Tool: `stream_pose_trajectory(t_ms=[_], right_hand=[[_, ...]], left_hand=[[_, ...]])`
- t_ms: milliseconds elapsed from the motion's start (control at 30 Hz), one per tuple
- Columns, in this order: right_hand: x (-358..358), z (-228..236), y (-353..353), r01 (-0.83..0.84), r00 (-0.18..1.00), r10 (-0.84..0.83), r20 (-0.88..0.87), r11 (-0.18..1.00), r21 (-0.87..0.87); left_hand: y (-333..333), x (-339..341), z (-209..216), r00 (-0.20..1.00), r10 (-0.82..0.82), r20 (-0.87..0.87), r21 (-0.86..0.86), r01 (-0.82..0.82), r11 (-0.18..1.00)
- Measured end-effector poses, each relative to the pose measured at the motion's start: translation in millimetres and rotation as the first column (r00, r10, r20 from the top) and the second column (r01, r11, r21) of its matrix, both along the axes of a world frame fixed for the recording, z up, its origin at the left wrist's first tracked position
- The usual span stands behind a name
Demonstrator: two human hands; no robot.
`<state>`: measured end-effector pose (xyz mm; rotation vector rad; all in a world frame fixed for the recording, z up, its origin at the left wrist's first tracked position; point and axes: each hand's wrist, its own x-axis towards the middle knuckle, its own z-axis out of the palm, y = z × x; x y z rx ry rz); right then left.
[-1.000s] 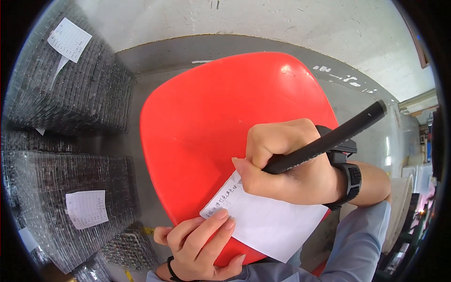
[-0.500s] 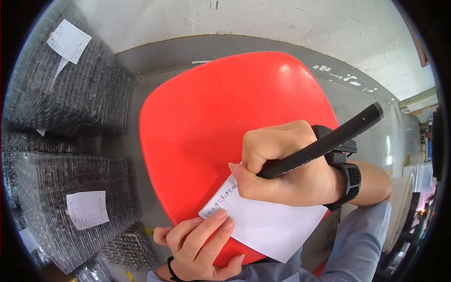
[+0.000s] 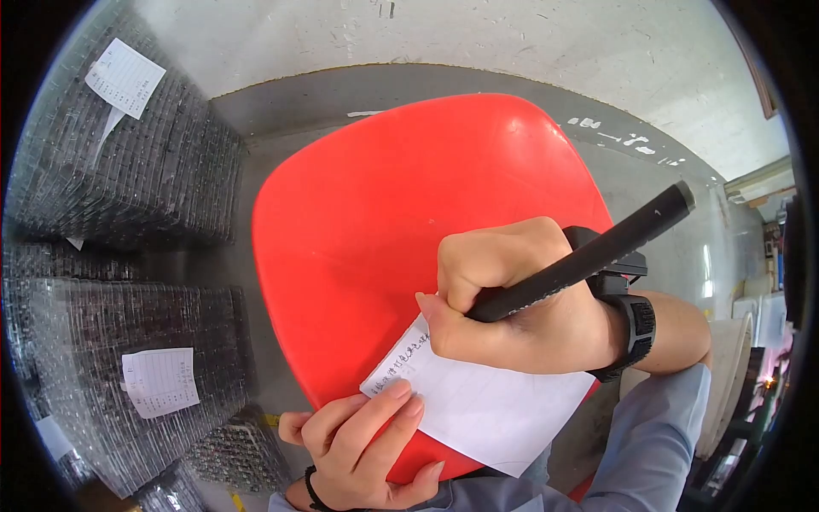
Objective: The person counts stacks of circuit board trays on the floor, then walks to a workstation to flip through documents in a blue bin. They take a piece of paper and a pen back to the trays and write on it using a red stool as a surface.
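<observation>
My right hand is closed round a thick black marker pen, whose tail end points up to the right. The pen's tip is hidden behind my fingers, over the upper part of a white sheet of paper. A line of small dark handwriting runs along the sheet's left edge. My left hand lies with its fingers apart, fingertips resting on the sheet's lower left edge. Under the paper is a red plastic chair seat. A black watch-like band is on my right wrist.
Tall stacks of clear plastic trays stand at the left, and another stack sits nearer. Paper slips are attached to them. A whitish wall rises behind the seat. At the right is a pale bin.
The marker's tail has tipped very slightly, and my right hand has shifted a tiny bit to the left. My left hand and the sheet look unmoved.
</observation>
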<state>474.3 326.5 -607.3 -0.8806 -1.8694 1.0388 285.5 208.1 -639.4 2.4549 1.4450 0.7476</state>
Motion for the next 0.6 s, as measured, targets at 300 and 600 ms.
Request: stream_pose_trajectory(t_ms=[300, 600], right_hand=[[0.2, 0.7, 1.0, 0.008, 1.000, -0.008, -0.007, 1.000, -0.004], [6.7, -1.2, 2.4, -0.020, 0.992, -0.003, -0.123, 0.983, -0.185]], left_hand=[[1.1, -0.2, -0.2, 1.000, -0.008, -0.009, 0.014, 0.008, 1.000], [-0.5, 2.2, 1.5, 1.000, 0.010, 0.016, 0.039, -0.010, 0.999]])
